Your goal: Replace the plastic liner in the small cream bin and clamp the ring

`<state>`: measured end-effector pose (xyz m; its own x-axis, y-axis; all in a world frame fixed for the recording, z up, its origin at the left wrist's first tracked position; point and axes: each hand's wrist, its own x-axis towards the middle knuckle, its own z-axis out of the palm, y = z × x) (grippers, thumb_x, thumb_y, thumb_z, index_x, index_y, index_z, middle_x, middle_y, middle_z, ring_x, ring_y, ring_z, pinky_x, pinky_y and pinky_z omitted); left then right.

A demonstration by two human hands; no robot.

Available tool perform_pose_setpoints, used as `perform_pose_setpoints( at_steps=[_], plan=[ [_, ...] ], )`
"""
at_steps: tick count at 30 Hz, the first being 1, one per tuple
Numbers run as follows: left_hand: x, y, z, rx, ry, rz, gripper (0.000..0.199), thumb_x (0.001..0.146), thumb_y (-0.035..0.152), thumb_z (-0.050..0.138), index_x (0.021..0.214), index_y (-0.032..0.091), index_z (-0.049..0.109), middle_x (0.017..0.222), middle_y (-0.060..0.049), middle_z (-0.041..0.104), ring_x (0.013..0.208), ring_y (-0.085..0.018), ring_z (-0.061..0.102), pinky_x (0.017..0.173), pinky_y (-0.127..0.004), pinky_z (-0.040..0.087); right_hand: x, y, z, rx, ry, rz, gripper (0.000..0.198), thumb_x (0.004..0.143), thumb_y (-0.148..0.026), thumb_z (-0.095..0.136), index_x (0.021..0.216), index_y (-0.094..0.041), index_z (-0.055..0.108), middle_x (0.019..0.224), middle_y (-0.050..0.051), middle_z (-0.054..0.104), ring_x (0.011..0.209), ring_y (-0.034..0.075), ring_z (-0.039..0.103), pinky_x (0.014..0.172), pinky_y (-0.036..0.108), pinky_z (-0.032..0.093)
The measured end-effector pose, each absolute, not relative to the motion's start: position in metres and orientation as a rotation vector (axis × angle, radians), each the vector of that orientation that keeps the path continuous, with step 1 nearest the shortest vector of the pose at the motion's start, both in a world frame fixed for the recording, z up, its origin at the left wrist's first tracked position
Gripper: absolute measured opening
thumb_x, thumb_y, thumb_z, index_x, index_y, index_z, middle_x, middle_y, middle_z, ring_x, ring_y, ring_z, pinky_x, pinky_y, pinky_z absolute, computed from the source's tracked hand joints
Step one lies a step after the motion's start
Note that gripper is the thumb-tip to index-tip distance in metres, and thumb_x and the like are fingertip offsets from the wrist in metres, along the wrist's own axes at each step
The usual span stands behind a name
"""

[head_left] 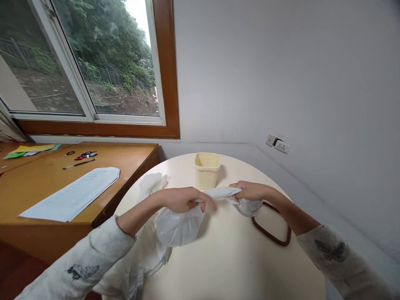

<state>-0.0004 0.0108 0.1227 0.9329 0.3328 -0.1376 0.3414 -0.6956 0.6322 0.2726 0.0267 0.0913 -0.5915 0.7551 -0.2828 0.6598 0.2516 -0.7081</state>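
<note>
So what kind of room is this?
Maybe a study or a small office, though it's hard to be sure. There's a wooden desk with papers on it, a round table, and a window showing trees outside.

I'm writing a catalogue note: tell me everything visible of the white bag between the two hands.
The white bag looks like thin, slightly see-through plastic, creased. It is stretched sideways between the left hand and the right hand, both gripping it, a narrow gathered strip between them. A puffed, pleated part bulges below the left hand; a smaller bunched part shows under the right. It is over the round table, on the near side of the cream container. Whether it touches the table is unclear.
</note>
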Motion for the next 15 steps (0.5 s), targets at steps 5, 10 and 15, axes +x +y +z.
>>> perform_pose_setpoints(
  at_steps=[5,10,15],
  plan=[
    [0.006,0.006,0.113,2.817,1.066,0.042,0.039,0.076,0.007,0.035,0.101,0.021,0.062,0.097,-0.006,0.064,0.085,-0.021,0.059,0.07,-0.03,0.043,0.279,0.022,0.092,-1.429,-2.189,1.466,0.011,0.067,-0.026,0.05,0.062,-0.017,0.051,0.052,-0.005,0.043,0.048,0.008,0.04,0.047,0.02,0.033],
    [0.017,0.01,0.101,2.98,1.448,0.273,0.044,0.088,0.023,0.026,0.127,0.011,0.042,0.093,-0.013,0.057,0.073,-0.024,0.057,0.069,-0.038,0.042,0.259,-0.002,0.092,-1.111,-1.938,1.779,0.011,0.066,-0.024,0.056,0.07,-0.015,0.054,0.06,-0.004,0.046,0.05,0.006,0.041,0.048,0.018,0.033],
    [0.029,0.017,0.097,2.754,1.512,0.645,0.063,0.088,0.045,0.029,0.141,0.015,0.01,0.114,-0.017,0.045,0.098,-0.029,0.048,0.083,-0.042,0.037,0.207,-0.038,0.063,-0.769,-1.596,2.167,0.022,0.068,-0.027,0.061,0.086,-0.016,0.057,0.06,-0.004,0.048,0.051,0.007,0.047,0.051,0.019,0.037]
  ],
)
